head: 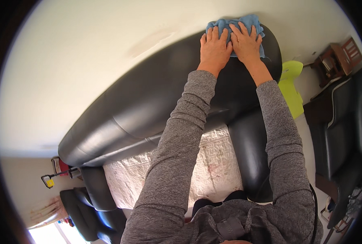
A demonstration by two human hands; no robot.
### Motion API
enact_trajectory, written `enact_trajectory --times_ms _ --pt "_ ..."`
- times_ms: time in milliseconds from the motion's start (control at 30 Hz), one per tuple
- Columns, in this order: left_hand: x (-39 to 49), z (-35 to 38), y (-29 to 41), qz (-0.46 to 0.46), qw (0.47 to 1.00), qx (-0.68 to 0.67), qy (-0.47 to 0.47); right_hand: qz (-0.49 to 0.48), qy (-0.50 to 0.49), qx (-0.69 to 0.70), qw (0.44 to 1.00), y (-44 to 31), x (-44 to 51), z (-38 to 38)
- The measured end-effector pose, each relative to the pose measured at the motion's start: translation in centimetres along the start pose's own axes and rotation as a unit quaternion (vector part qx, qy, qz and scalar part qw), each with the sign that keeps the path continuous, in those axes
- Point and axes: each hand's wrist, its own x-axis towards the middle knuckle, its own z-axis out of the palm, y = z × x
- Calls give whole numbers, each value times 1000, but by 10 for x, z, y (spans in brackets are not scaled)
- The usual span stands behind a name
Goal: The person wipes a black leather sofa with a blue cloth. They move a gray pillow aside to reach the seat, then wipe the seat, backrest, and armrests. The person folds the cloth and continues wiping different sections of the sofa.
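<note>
A blue cloth (251, 20) lies bunched over the top of a black leather sofa's backrest (156, 79), near its right end and close against the pale wall. My left hand (215, 50) presses flat on the cloth's left part, fingers pointing away from me. Beside it my right hand (246, 44) rests with spread fingers on the cloth's middle and right part. The two thumbs are almost touching. Below, a light quilted cover (216, 164) is spread over the sofa seat, partly hidden by my left sleeve.
The wall (92, 45) runs behind the backrest. A lime-green plastic object (292, 88) stands beside the right armrest (251, 152). Further right are a wooden chair (330, 64) and black leather seating (345, 128). Another black seat (80, 213) is at the lower left, near a bright window.
</note>
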Motion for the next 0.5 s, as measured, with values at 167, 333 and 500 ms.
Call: enact_trajectory --times_ms 167,333,500 --pt "-36 -23 -35 -60 998 19 -1 -59 -28 17 998 -48 -3 12" --pt "-76 -70 -81 -98 994 50 -16 -91 -36 47 994 -122 -14 12" --pt "-114 -105 -119 -134 988 77 -16 -90 -64 72 991 -189 -27 15"
